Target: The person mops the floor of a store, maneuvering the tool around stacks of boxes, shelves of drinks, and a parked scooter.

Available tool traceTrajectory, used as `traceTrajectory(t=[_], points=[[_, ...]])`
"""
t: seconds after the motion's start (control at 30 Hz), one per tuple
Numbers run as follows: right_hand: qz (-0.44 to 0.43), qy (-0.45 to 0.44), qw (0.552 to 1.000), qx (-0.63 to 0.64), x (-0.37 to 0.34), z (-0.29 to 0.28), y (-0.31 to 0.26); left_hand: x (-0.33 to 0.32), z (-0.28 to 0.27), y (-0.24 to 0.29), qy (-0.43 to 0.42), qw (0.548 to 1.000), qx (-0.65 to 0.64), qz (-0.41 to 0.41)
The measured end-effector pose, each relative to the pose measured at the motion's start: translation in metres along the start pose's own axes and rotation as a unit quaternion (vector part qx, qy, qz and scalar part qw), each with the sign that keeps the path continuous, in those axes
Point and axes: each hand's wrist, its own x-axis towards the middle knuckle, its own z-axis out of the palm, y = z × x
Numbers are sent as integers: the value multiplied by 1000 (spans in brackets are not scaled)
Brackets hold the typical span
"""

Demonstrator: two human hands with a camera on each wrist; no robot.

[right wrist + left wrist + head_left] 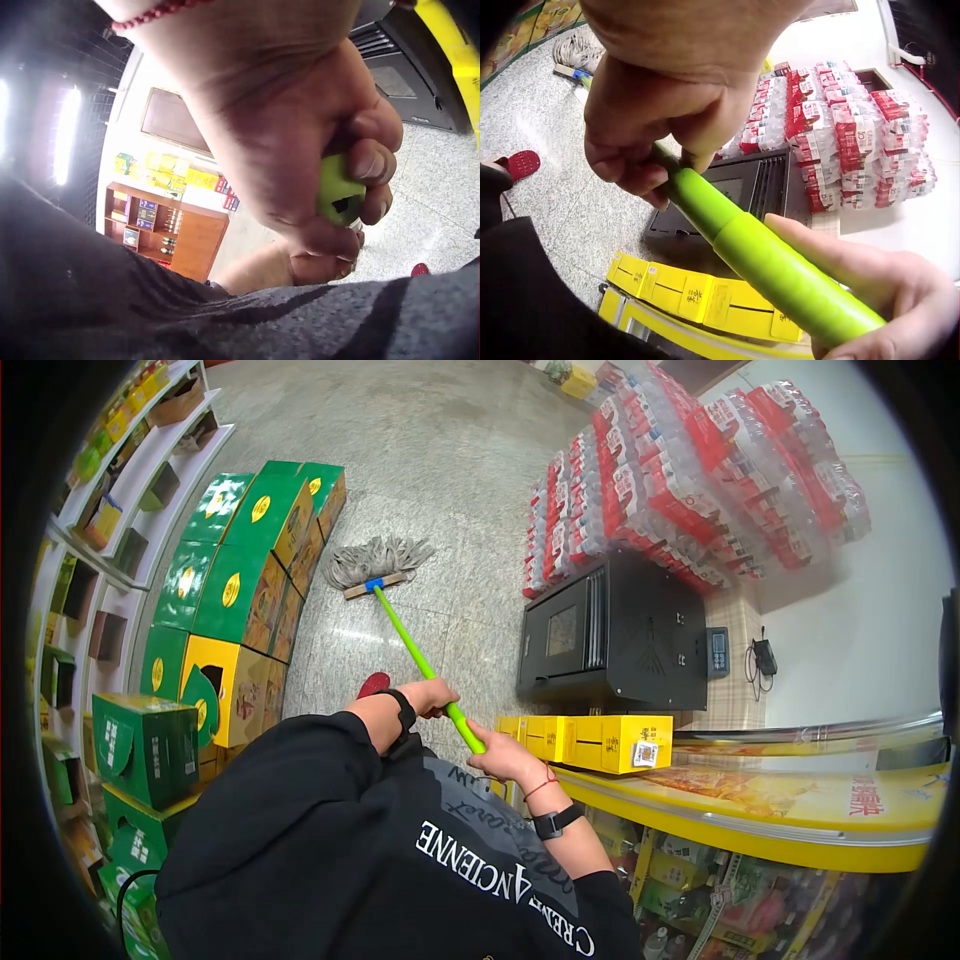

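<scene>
A mop with a bright green handle (405,640) reaches from the person's hands to its grey string head (375,563), which lies on the speckled floor. The left hand (428,698) grips the handle lower down, fingers curled round it, also seen in the left wrist view (667,112). Near the top end, the right hand (505,756) holds the handle. In the right wrist view the right hand (300,150) wraps the green end (339,191), its hollow tip showing. A blue clamp (374,585) joins handle and mop head.
Green and yellow cartons (240,590) are stacked at the left beside shelves (140,470). A black cabinet (570,630) stands right of the mop, with red-wrapped bottle packs (640,480) behind it. Yellow boxes (620,743) sit on a counter (780,830) near the right hand.
</scene>
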Motion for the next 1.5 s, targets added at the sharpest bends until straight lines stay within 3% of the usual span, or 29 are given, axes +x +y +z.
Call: traceTrajectory(t=[0.47, 0.97, 1.07, 1.5], points=[[-6, -19, 1000, -24, -10, 11, -33, -9, -6, -28, 2, 1000, -13, 21], [28, -23, 998, 48, 69, 1, -131, 14, -134, -29, -3, 1000, -24, 16], [33, -15, 998, 55, 74, -3, -141, -8, -146, -14, 9, 1000, 13, 25], [53, 12, 998, 16, 54, 31, -135, -1, -127, -46, 4, 999, 46, 26]])
